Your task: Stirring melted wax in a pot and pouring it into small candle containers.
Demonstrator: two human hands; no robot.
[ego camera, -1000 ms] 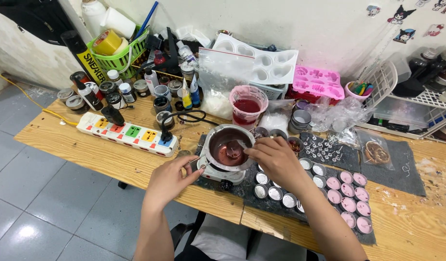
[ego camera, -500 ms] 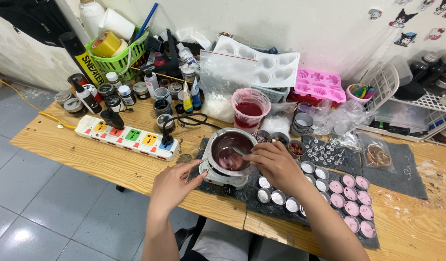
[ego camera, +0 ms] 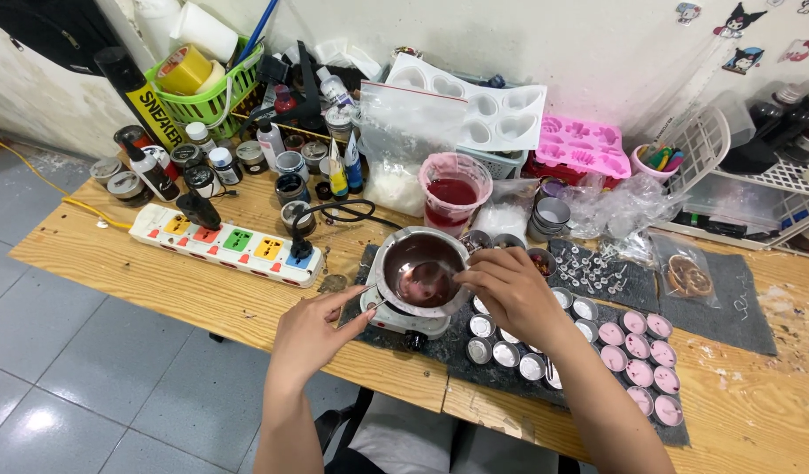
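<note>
bare wood left of melting pot, tins crowding right

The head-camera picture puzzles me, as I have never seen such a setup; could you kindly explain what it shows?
The camera sits on a person's head and looks down at their own two bare hands over a wooden table. The right hand holds a thin stirrer in a metal pot of dark red liquid on a small heater. The left hand touches the pot's handle. Nearby lie small round tins, some filled pink, a power strip, a pink cup and moulds.
</note>
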